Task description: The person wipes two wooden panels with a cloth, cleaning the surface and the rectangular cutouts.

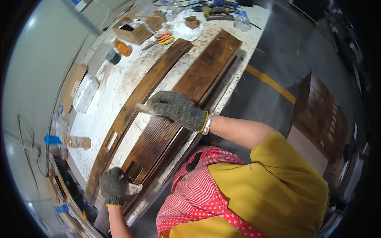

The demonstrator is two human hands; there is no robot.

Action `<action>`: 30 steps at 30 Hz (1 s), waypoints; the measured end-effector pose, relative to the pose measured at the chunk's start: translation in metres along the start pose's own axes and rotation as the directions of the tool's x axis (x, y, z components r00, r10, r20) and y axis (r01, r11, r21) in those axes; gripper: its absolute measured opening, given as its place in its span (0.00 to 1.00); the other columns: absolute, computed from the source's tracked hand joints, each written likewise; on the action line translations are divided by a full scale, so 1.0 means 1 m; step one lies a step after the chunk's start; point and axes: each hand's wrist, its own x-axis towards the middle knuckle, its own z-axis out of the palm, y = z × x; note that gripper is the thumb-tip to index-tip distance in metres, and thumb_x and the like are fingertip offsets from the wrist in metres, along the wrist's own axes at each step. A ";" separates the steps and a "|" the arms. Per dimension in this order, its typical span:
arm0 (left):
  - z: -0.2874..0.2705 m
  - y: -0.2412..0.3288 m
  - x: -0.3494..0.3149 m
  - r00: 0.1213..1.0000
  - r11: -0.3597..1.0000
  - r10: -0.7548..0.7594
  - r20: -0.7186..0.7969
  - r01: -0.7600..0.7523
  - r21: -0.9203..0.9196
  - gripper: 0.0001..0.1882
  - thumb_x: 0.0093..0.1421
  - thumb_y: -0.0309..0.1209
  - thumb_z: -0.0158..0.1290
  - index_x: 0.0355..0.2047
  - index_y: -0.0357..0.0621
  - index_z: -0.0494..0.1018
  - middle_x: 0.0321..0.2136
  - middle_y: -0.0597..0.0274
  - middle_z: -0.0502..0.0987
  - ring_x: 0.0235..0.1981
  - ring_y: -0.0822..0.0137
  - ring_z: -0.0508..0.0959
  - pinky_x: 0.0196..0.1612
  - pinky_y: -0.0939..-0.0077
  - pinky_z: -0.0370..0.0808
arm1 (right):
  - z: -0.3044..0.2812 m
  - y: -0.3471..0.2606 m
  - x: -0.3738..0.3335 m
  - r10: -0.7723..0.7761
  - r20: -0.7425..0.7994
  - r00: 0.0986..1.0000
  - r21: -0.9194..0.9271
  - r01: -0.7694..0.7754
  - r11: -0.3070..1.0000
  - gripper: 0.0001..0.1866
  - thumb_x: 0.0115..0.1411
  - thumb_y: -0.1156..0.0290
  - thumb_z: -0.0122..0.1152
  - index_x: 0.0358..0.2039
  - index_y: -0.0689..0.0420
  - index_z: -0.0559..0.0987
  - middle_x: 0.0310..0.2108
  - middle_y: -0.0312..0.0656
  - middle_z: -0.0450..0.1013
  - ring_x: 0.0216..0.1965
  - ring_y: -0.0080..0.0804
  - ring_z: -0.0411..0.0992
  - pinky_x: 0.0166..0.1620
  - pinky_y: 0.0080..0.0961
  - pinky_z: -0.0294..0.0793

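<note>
A wide brown wooden board with a rectangular cutout near its close end lies along the table. Beside it, to the left, runs a narrower curved wooden piece with a slot. My right hand, in a dark grey knit glove, rests over the middle of the wide board, its fingers closed on a pale pad that looks like folded cloth. At the near end, my left hand, gloved alike, is curled beside the cutout. A crumpled whitish rag sticks out from under it; its fingertips are hidden.
On the white, stained table stand a cardboard box, scissors, an orange bottle, a dark jar and a clear bottle. A power tool lies at the back. Another wooden panel stands at right.
</note>
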 end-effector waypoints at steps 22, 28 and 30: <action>-0.018 -0.011 -0.010 0.986 0.955 -0.167 0.012 0.159 0.251 0.18 0.53 0.39 0.61 0.43 0.48 0.77 0.38 0.55 0.79 0.44 0.53 0.77 0.50 0.56 0.71 | 0.039 -0.006 0.039 -0.072 0.159 0.985 0.111 0.054 0.992 0.13 0.66 0.62 0.63 0.41 0.60 0.80 0.34 0.38 0.78 0.33 0.21 0.73 0.39 0.23 0.75; -0.014 0.016 -0.025 0.965 0.936 -0.161 -0.206 0.215 0.280 0.13 0.52 0.35 0.61 0.37 0.48 0.75 0.33 0.56 0.76 0.39 0.51 0.76 0.45 0.55 0.70 | 0.027 -0.019 0.042 -0.053 0.111 0.992 0.106 0.041 0.994 0.12 0.66 0.63 0.61 0.42 0.59 0.80 0.32 0.37 0.78 0.32 0.19 0.74 0.37 0.21 0.75; -0.017 0.027 -0.039 0.966 0.930 -0.193 -0.172 0.236 0.281 0.13 0.51 0.35 0.60 0.37 0.48 0.74 0.34 0.56 0.76 0.39 0.51 0.75 0.46 0.54 0.69 | 0.018 -0.024 0.031 -0.046 0.155 0.987 0.199 0.015 0.980 0.13 0.68 0.62 0.60 0.43 0.59 0.80 0.33 0.36 0.77 0.32 0.19 0.74 0.37 0.20 0.76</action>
